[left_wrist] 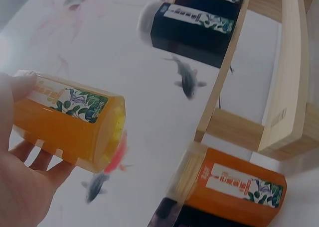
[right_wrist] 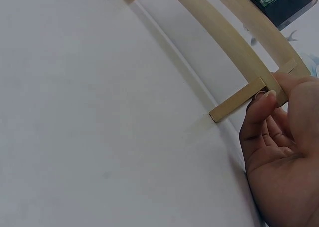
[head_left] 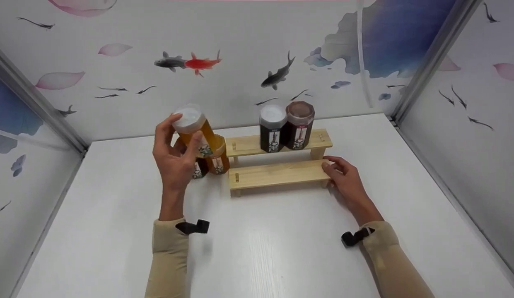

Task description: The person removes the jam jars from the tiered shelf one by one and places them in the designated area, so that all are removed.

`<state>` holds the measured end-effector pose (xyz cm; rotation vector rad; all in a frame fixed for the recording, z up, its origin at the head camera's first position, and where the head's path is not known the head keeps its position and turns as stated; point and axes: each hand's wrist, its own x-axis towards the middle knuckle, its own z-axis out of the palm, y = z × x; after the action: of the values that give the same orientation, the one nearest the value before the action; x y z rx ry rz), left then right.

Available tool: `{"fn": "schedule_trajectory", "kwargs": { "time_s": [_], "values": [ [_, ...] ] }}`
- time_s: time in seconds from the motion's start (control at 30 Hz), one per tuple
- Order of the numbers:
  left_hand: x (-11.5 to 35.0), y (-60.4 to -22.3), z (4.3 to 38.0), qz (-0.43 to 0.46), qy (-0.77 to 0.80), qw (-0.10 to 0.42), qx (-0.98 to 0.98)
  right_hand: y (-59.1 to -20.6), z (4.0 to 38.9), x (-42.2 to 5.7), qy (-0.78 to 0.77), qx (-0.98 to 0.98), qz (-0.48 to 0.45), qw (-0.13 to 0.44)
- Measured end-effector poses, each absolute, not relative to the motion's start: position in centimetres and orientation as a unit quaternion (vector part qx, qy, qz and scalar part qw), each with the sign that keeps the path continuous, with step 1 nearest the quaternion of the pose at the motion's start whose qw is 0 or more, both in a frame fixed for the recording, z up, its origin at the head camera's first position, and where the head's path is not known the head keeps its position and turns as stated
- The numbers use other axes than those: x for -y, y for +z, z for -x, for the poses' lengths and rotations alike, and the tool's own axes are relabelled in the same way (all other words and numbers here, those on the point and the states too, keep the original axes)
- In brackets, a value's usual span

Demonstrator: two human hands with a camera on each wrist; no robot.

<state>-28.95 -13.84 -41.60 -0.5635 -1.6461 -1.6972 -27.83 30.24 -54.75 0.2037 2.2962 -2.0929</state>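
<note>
My left hand point(head_left: 174, 155) grips a jar of amber honey point(head_left: 197, 127) with a white lid, thumb on one side and fingers on the other. The left wrist view shows this jar point(left_wrist: 75, 115) tilted and held off the table. Below and behind it, an orange jar point(head_left: 218, 159) and a dark jar point(head_left: 200, 167) stand on the table left of a two-step wooden rack point(head_left: 277, 174). On the rack's upper step are a black jar point(head_left: 271, 134) with a white lid and a dark red jar point(head_left: 299, 131) with a brownish top. My right hand point(head_left: 346, 180) pinches the lower step's right end.
The rack stands on a white table point(head_left: 257, 244) near the back wall panel point(head_left: 236, 89), which is painted with fish and petals. Side panels with metal posts point(head_left: 439, 58) enclose the table left and right.
</note>
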Motion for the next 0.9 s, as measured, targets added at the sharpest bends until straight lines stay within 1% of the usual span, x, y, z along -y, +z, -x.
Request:
{"fn": "schedule_trajectory", "kwargs": {
  "time_s": [0.17, 0.37, 0.53, 0.63, 0.77, 0.9],
  "values": [
    [16.1, -42.2, 29.7, 0.167, -0.648, 0.376, 0.640, -54.8, 27.7, -30.4, -0.678, -0.733, -0.062, 0.009],
    [18.5, -42.8, 30.1, 0.133, -0.645, 0.400, 0.637, -54.8, 27.6, -30.2, -0.693, -0.719, -0.054, 0.008],
    [20.2, -43.4, 30.2, 0.100, -0.602, 0.425, 0.668, -54.7, 27.7, -30.2, -0.685, -0.727, -0.049, 0.006],
    [20.9, -44.1, 30.3, 0.061, -0.585, 0.421, 0.691, -54.7, 27.7, -30.3, -0.679, -0.733, -0.054, 0.008],
    [21.4, -45.5, 30.7, 0.011, -0.584, 0.402, 0.705, -54.6, 27.6, -30.2, -0.671, -0.739, -0.060, 0.009],
    [21.7, -47.0, 31.1, -0.008, -0.561, 0.374, 0.739, -54.6, 27.6, -30.1, -0.670, -0.739, -0.062, 0.011]
  ]
}}
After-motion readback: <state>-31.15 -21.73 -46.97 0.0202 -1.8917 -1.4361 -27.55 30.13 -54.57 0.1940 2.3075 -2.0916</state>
